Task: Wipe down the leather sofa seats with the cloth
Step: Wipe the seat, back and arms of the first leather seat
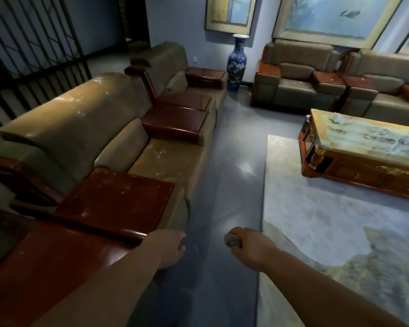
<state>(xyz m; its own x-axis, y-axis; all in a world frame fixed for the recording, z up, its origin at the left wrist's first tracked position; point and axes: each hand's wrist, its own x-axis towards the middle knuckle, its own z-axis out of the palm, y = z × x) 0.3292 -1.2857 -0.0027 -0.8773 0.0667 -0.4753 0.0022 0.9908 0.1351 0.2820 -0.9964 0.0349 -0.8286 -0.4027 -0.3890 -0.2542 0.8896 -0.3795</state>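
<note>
Head view, rug (316, 232), coffee table (364, 161), vase (237, 60)

Grey cloth (233, 240) bunched in right hand (248, 244), tan leather sofa seat (168, 161) streaked

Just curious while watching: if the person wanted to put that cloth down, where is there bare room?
The glossy red-brown wooden armrest top beside the tan leather seat is bare, as is the grey floor strip between sofa and pale rug. The marble-topped coffee table carries small, unclear items.

A blue-and-white vase (237, 61) stands top centre; a marble-topped coffee table (364, 147) sits right on a pale rug (328, 227).
</note>
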